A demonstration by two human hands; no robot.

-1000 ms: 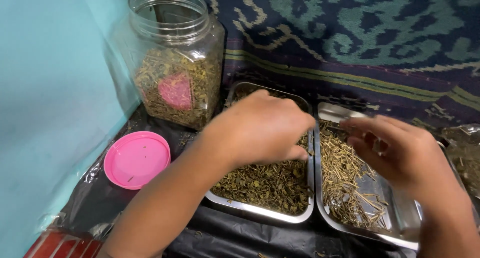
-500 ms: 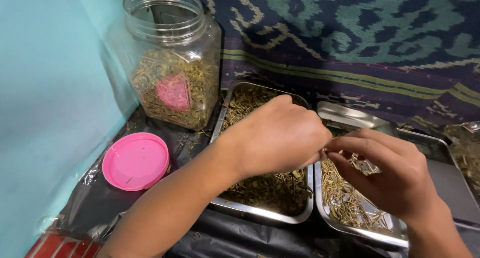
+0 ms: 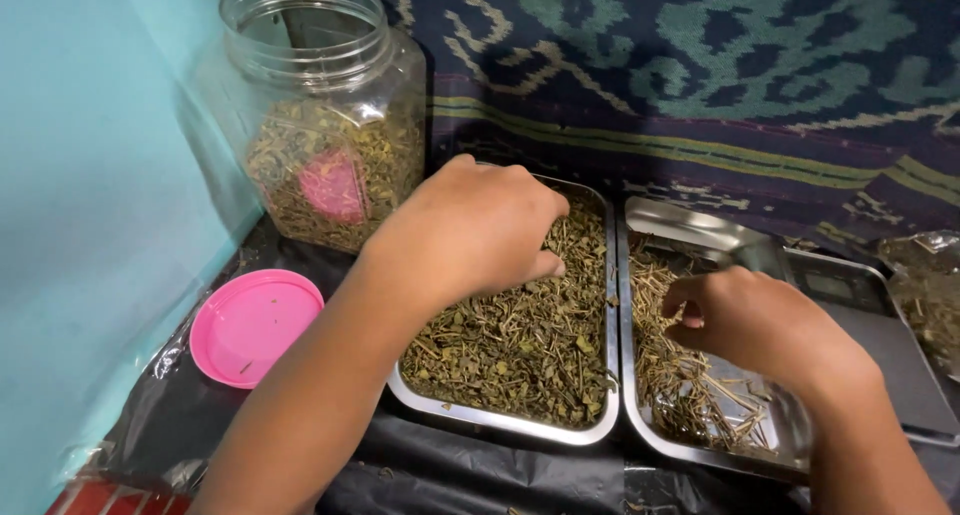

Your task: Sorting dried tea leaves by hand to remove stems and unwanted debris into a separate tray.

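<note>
Left hand (image 3: 470, 235) curled, fingertips in dried leaves (image 3: 520, 340) (left tray (image 3: 500, 420)) | right hand (image 3: 760, 325) loosely pinched, grasp unclear, over stems (image 3: 680, 375) right of that tray

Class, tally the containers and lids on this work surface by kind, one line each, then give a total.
Steel trays: 2, left tray with leaves, right tray with stems
Clear plastic jar: 1
Pink lid: 1
Total: 4

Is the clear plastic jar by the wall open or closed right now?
Open. The jar has a bare mouth with no cap on it, and a pink lid lies flat on the black sheet beside it.
</note>
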